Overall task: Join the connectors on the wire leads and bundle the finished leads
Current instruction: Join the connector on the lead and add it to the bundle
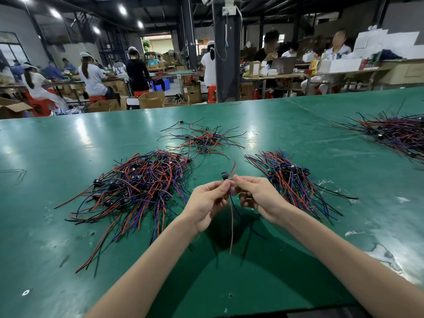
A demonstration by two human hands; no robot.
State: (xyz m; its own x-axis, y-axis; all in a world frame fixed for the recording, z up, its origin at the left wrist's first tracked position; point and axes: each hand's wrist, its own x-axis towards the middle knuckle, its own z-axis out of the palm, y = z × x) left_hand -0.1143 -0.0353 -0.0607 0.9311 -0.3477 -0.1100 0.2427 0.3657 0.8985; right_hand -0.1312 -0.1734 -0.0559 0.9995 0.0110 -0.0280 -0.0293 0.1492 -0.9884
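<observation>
Above the green table [68,138], my left hand [207,204] and my right hand [258,196] meet fingertip to fingertip and pinch a small dark connector [224,175]. Red, blue and black wire leads [231,226] hang down between my wrists, and a short red lead curls up above the connector. A big loose heap of leads [137,187] lies to the left. A tidier fanned heap of leads [291,177] lies to the right. A smaller scattered group of leads [202,138] lies farther back.
Another pile of dark leads [394,131] sits at the table's far right. Worn white patches mark the surface at the right front. Beyond the far edge stand cardboard boxes, a dark pillar [226,53] and other benches with seated people.
</observation>
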